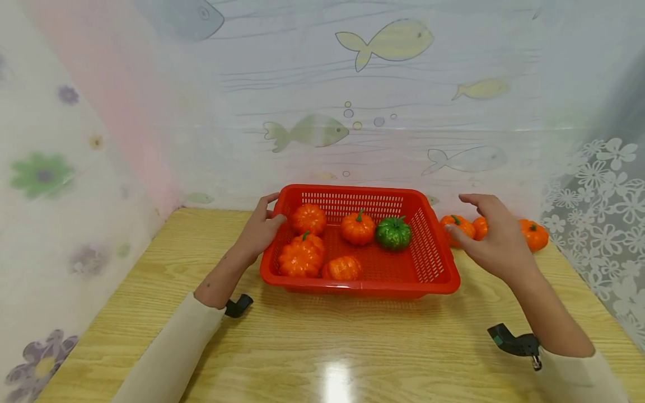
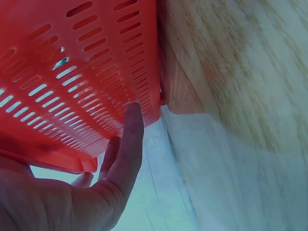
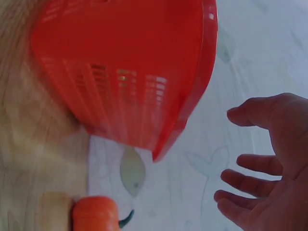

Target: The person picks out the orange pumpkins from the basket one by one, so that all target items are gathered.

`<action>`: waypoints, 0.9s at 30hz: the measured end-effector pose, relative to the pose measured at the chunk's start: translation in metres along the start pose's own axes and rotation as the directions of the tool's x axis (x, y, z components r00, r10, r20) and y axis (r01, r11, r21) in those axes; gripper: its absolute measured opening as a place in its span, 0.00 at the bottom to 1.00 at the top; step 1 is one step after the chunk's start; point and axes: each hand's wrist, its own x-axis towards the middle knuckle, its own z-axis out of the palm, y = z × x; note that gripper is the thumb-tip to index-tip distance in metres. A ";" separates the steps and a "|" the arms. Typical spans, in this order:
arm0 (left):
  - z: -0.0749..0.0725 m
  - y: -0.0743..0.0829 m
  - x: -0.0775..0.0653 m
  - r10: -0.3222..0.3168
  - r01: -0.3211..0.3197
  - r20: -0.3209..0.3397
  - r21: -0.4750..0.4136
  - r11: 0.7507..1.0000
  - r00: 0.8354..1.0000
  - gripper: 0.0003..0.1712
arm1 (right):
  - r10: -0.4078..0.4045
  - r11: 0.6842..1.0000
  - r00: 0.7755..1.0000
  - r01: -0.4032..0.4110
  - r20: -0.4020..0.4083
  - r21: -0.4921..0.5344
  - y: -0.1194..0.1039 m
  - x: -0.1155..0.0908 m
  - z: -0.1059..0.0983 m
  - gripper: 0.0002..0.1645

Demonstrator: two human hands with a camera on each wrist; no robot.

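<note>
A red plastic basket (image 1: 363, 288) stands at the back of the wooden table. Several orange pumpkins lie in it, such as one (image 1: 301, 256) near the left wall, along with a single green pumpkin (image 1: 393, 233). My left hand (image 1: 267, 221) grips the basket's left rim, thumb over the edge and fingers (image 2: 131, 139) along the slotted outer wall (image 2: 72, 86). My right hand (image 1: 486, 232) hovers with fingers (image 3: 243, 175) spread to the right of the basket (image 3: 130, 62), holding nothing. It hangs just above two orange pumpkins (image 1: 459, 225) on the table; a third (image 1: 534, 235) lies farther right.
The wooden table (image 1: 353, 347) stretches bare toward me in front of the basket. A fish-patterned sheet (image 1: 307, 131) closes off the back, flowered sheeting the left, and a lace curtain (image 1: 599, 184) the right. One orange pumpkin (image 3: 95, 214) lies near the backdrop.
</note>
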 end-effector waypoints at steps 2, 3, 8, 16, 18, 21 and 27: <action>0.000 -0.001 0.000 0.004 -0.004 0.000 0.000 1.000 1.000 0.39 | -0.017 1.000 1.000 0.017 0.005 0.005 -0.007 -0.001 0.003 0.38; 0.000 -0.001 0.000 0.006 -0.006 0.000 0.000 1.000 1.000 0.39 | -0.020 1.000 1.000 0.020 0.010 0.008 -0.010 -0.001 0.005 0.37; 0.000 -0.001 0.000 0.008 -0.008 -0.001 0.002 1.000 1.000 0.39 | -0.038 0.999 0.998 0.037 0.054 0.020 -0.028 -0.003 0.014 0.36; -0.001 -0.002 0.000 0.009 -0.009 -0.006 0.002 1.000 1.000 0.39 | -0.025 1.000 0.990 0.023 0.142 0.018 -0.054 -0.007 0.035 0.35; -0.001 -0.002 0.000 0.011 -0.011 -0.005 0.000 1.000 1.000 0.39 | -0.006 1.000 0.984 0.003 0.177 0.014 -0.058 -0.007 0.040 0.35; 0.000 -0.002 -0.001 0.012 -0.012 -0.005 -0.001 1.000 1.000 0.39 | 0.008 1.000 0.974 -0.012 0.228 0.016 -0.064 -0.007 0.047 0.36; 0.001 -0.002 -0.001 0.014 -0.014 -0.010 -0.007 1.000 1.000 0.38 | -0.040 0.998 0.957 0.026 0.288 0.054 -0.076 -0.002 0.064 0.38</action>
